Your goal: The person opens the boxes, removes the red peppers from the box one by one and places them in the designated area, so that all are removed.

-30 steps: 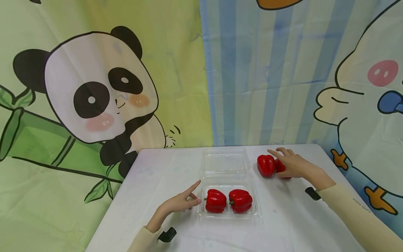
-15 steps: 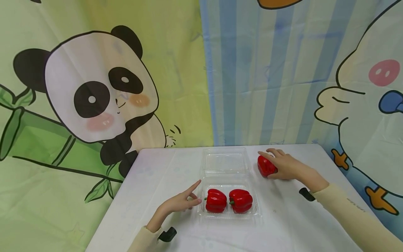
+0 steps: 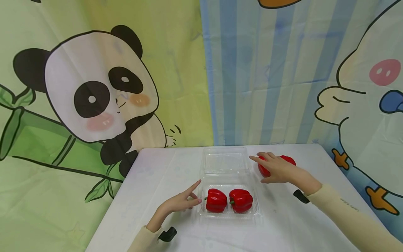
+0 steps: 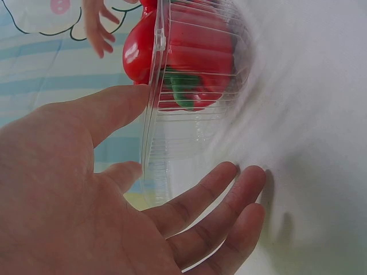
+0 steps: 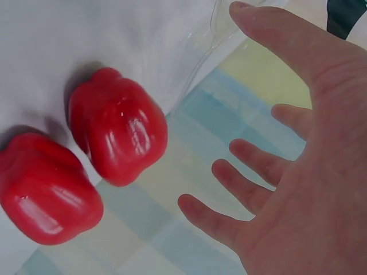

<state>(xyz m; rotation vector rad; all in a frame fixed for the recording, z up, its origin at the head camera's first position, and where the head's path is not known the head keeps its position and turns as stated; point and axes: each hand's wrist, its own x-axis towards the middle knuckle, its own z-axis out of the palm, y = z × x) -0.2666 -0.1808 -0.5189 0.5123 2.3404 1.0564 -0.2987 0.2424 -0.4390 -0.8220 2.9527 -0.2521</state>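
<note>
My left hand [image 3: 179, 203] lies beside the near left side of a clear plastic clamshell box [image 3: 228, 216], index finger extended. In the left wrist view a fingertip meets the box's rim [image 4: 156, 74], and the other fingers are loosely bent. Two red bell peppers with green stems, a left one [image 3: 216, 200] and a right one [image 3: 241, 200], lie in the base. Over at the right, my right hand [image 3: 280, 170] hovers with spread fingers, partly hiding one red pepper [image 3: 262, 170]. Behind it shows another pepper [image 3: 288, 160]. The right wrist view shows both peppers apart from the fingers.
The box's clear lid [image 3: 225, 162] is folded back flat behind the base. A white cloth covers the table [image 3: 176, 164]. Printed curtains hang behind: a panda [image 3: 91, 87] at left, stripes and a white cartoon figure [image 3: 362, 140] at right.
My right hand has moved left, from over the right-hand loose pepper to the left-hand one, uncovering part of the former. The left hand and boxed peppers stay in place.
</note>
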